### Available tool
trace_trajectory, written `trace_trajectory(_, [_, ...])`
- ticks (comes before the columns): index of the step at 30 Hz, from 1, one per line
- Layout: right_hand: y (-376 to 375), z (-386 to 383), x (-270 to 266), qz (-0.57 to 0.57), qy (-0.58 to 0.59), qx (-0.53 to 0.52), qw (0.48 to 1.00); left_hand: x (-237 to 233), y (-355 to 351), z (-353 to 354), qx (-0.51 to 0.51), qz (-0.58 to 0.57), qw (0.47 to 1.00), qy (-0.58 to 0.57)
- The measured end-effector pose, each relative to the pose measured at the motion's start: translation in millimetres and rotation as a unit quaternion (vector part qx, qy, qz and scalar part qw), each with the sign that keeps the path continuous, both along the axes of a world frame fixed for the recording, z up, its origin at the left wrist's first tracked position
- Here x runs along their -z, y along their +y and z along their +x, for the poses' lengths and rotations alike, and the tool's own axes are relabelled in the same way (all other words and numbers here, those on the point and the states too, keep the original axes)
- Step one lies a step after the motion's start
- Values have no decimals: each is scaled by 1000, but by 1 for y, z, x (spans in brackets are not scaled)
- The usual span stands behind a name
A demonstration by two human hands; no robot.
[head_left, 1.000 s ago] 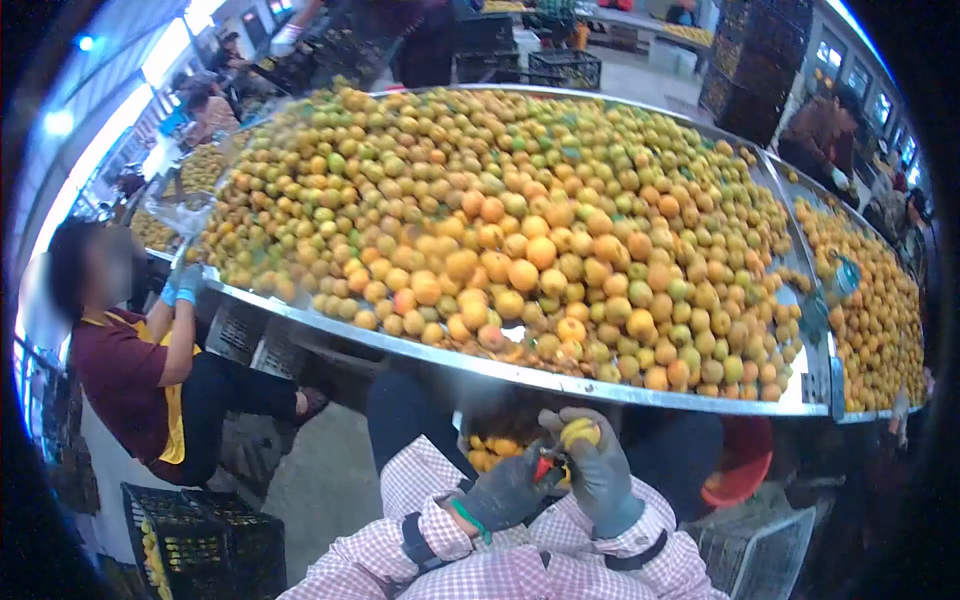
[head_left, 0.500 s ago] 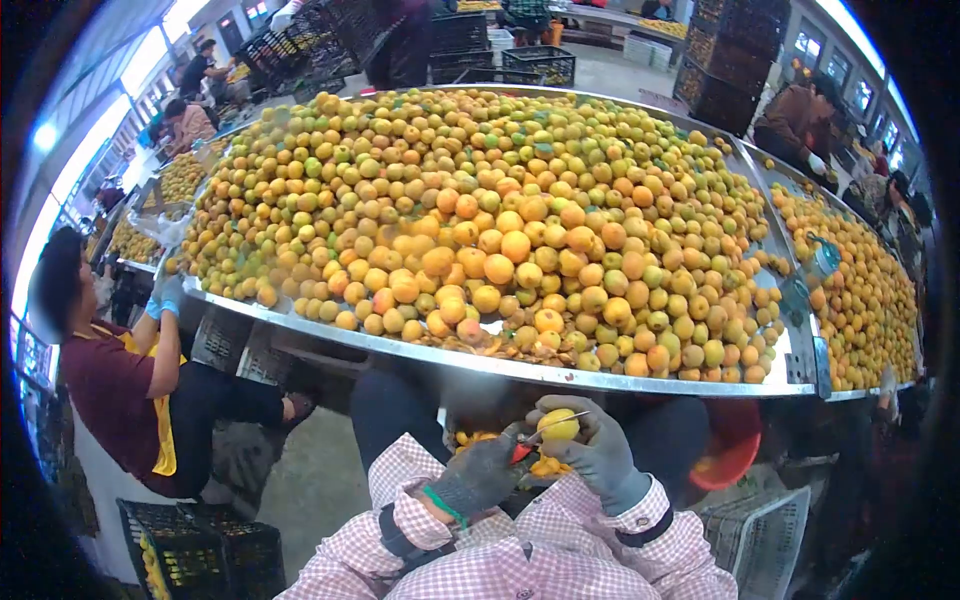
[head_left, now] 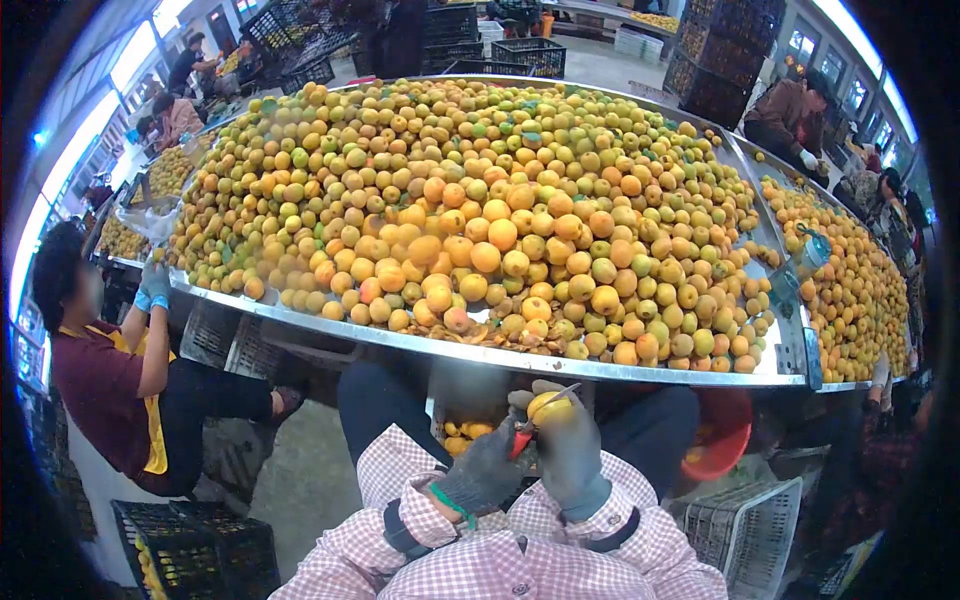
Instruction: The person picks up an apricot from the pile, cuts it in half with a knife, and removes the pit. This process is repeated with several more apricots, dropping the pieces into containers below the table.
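Below the metal table edge, my gloved left hand (head_left: 480, 470) is closed around a small knife with a red handle (head_left: 521, 441). The thin blade (head_left: 558, 394) lies against a yellow fruit (head_left: 550, 409). That fruit is in the fingers of my gloved right hand (head_left: 573, 462), which is partly blurred. Under the hands, a container holds yellow-orange fruit pieces (head_left: 458, 441). A large heap of yellow and orange fruits (head_left: 470, 220) covers the table (head_left: 480, 360) in front, with brown peelings near its front edge.
A person (head_left: 110, 370) in blue gloves sits at the left. Black crates (head_left: 200, 550) stand low left, a red basin (head_left: 722, 440) and a pale crate (head_left: 745, 535) low right. More fruit fills the neighbouring table (head_left: 850, 290); other people sit farther off.
The fruit in my right hand has turned, and that hand is now more upright below it. The view has shifted slightly. The left person's gloved hands have risen a little.
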State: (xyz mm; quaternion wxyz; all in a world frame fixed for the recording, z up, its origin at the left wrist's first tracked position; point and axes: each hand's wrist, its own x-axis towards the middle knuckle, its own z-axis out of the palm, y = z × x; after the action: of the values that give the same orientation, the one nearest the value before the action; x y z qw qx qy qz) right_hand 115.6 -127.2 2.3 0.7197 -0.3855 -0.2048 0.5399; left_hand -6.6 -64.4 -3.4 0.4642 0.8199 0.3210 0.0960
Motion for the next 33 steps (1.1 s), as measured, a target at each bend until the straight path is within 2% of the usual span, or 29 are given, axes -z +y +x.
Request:
trace_trajectory(2, [4,-6,-4,17,101,36,994,5,5,2,-5,18,1000,-2])
trace_trajectory(3, [3,-1,-6,17,104,35,994,5,6,1,-10,34,999,-1])
trace_trajectory(5, [-1,19,-11,-35,-42,-30,998,-11,10,-1,-7,42,998,37])
trace_trajectory(6, [-2,23,-15,-34,-104,-21,994,-18,11,0,-5,49,996,72])
trace_trajectory(10, [-5,20,-5,-46,-97,-35,994,-10,8,9,-9,32,997,70])
trace_trajectory(12, [1,5,6,14,35,29,999,1,6,12,-59,15,998,13])
trace_trajectory(15, [6,1,-6,10,70,-6,997,-1,10,10,-64,74,993,67])
trace_trajectory(16, [6,3,-5,18,3,-19,1000,-6,10,9,-63,73,993,69])
trace_trajectory(19, [7,5,0,-16,-66,-38,997,-19,11,11,-63,75,992,73])
trace_trajectory(20, [8,4,3,-17,-67,-39,997,-16,11,12,-66,89,990,85])
trace_trajectory(22, [9,-3,12,15,33,6,999,-8,14,12,-68,102,988,99])
trace_trajectory(23, [9,-4,18,14,33,5,999,-1,16,11,-69,108,986,103])
trace_trajectory(25, [10,-5,28,-2,-108,20,994,5,18,9,-69,116,985,109])
trace_trajectory(26, [12,-4,22,-1,-107,19,994,6,19,9,-70,121,985,101])
trace_trajectory(28, [14,0,7,-64,20,20,998,7,17,7,-69,124,985,93])
trace_trajectory(31, [10,9,14,-47,6,4,999,4,12,3,-38,109,988,99])
trace_trajectory(33, [4,14,13,-42,26,-14,999,0,14,-4,-16,51,994,98])
